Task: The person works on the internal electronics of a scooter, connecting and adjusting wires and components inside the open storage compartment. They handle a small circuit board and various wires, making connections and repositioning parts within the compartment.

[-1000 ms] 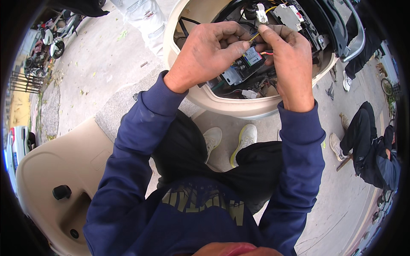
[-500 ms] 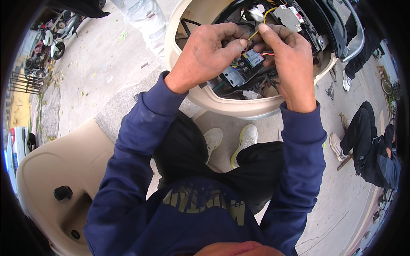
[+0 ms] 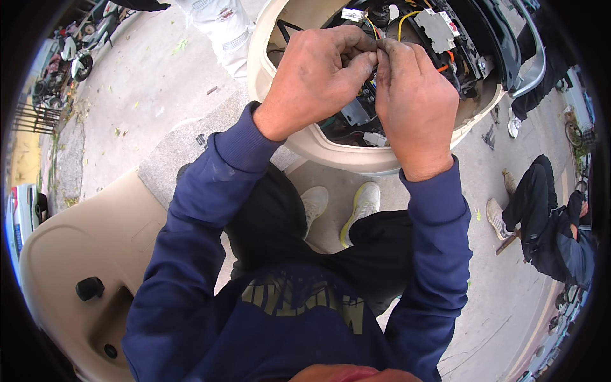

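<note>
Beige shell (image 3: 337,160); yellow wire (image 3: 400,27)

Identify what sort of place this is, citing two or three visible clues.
Probably an outdoor paved yard or roadside: a scooter is parked in the background, green leaves lie scattered on the grey pavement, and a beige shell stands open, its wiring exposed.

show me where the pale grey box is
Head view, upper right: the pale grey box sits inside the beige shell, beyond the right hand, just right of a yellow wire.
</note>
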Motion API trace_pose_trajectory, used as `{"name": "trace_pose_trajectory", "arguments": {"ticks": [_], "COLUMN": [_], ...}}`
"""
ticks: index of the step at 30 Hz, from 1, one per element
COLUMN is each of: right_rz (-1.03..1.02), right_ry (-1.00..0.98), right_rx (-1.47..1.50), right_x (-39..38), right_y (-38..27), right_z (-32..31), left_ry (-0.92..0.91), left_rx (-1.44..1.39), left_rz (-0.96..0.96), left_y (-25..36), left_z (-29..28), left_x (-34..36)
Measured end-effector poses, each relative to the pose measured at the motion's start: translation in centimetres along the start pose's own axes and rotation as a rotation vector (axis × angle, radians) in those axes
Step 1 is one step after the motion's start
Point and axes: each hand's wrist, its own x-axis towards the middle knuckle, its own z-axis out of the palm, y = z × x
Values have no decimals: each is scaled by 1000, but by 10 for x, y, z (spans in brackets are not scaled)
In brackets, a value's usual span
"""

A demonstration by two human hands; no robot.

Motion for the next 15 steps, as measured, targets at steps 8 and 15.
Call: {"name": "trace_pose_trajectory", "arguments": {"ticks": [8,15], "right_rz": [113,543], "right_ry": [-2,-162], "right_rx": [116,753], "right_x": [-3,3], "right_y": [-4,-1], "right_z": [13,5], "left_ry": [12,-32], "left_rx": [-101,-205], "left_rz": [-12,-80], "left_y": [-2,6], "left_z": [1,-3], "left_x": [2,0]}}
